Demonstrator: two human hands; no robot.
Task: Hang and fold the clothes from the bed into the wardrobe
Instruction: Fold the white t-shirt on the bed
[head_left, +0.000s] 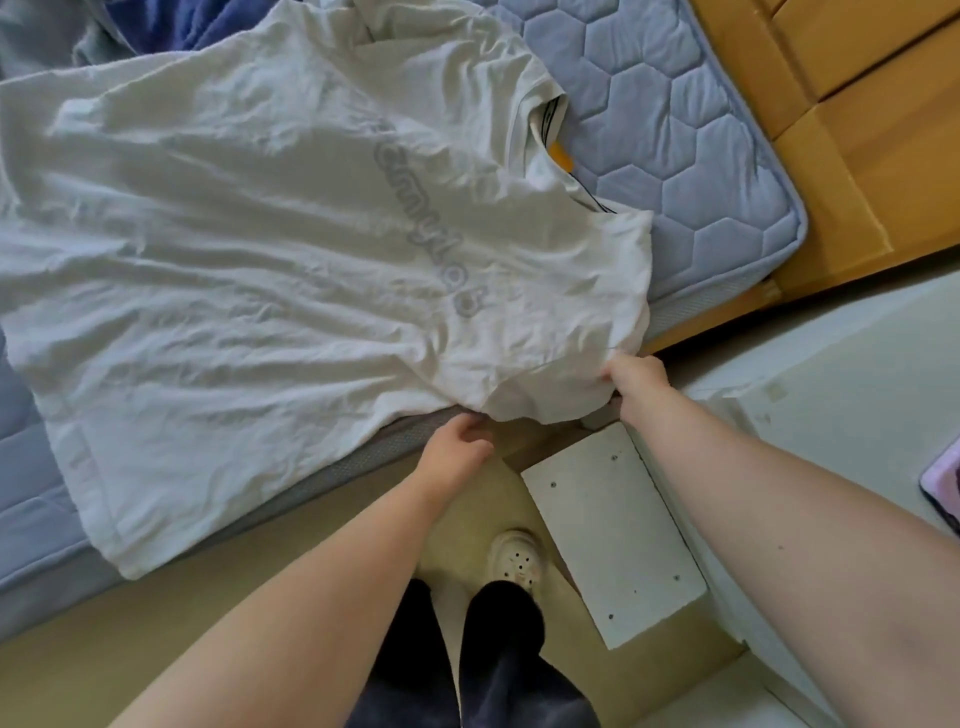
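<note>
A white T-shirt (249, 249) with faint grey lettering lies spread flat on the blue quilted mattress (675, 135), its collar toward the right and its near sleeve hanging over the bed's edge. My left hand (457, 447) grips the underside of that sleeve at the mattress edge. My right hand (636, 376) pinches the sleeve's outer corner, a little to the right and higher. Both forearms reach in from the bottom.
More clothes, blue and grey (171, 26), are bunched at the bed's far left. A wooden bed frame (857, 156) runs along the right. A white board (613, 535) and white furniture (831, 395) stand by my feet on the beige floor.
</note>
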